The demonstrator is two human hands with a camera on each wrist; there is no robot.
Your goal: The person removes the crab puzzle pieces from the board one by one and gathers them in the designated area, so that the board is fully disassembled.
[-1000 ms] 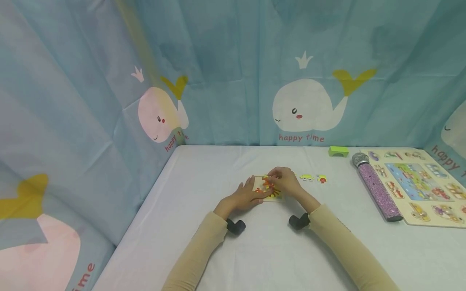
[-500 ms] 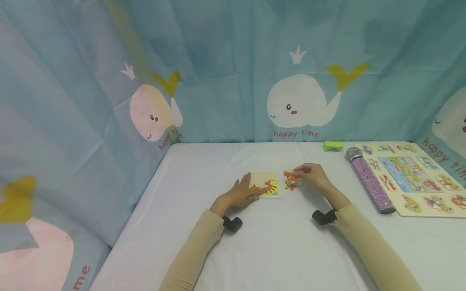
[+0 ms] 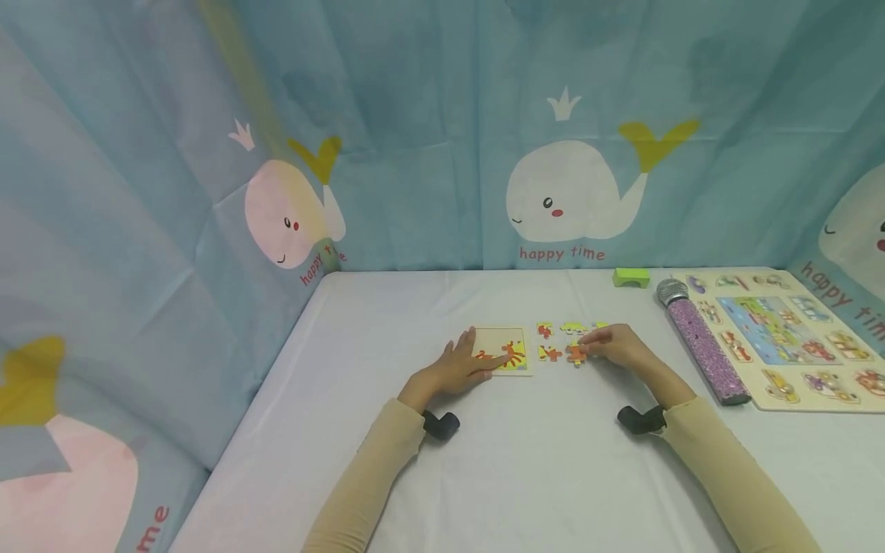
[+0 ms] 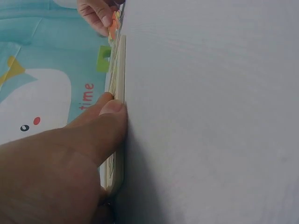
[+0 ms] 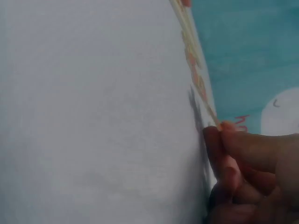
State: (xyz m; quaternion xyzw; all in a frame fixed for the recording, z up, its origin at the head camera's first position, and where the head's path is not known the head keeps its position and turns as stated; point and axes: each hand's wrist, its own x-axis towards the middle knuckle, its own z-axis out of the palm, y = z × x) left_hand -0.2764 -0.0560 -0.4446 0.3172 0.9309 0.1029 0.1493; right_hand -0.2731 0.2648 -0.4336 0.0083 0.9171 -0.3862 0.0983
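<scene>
**Partly filled, more lying out**

We have a small square puzzle tray [image 3: 492, 336] on the white table [image 3: 512, 476], under the left hand [image 3: 452, 369]. That hand lies flat, fingers straight and spread, pressing the tray rather than gripping it; the left wrist view puts the thumb against the tray's edge. The right hand [image 3: 618, 346] pinches an orange-and-yellow piece [image 3: 575, 353] between thumb and fingertips, to the right of the tray and apart from it.

Progress, as we judge it: early to midway. Printed pieces [image 3: 515, 353] fill the lower right of the tray; its upper part shows bare wood. Outside, besides the pinched one, we count a red corner piece [image 3: 545, 330], a spiky piece [image 3: 550, 353] just below it, a green-yellow piece [image 3: 574, 328] and a far piece [image 3: 600, 326].

Hard to make out: the left hand covers the tray's lower left, so no firm count inside. The right hand hides most of the far piece (maybe others too). We can't tell whether the pinched piece touches the table. Both wrist views see things nearly edge-on, prints unreadable. A larger puzzle board [image 3: 755, 375] runs off the head view's right edge.
</scene>
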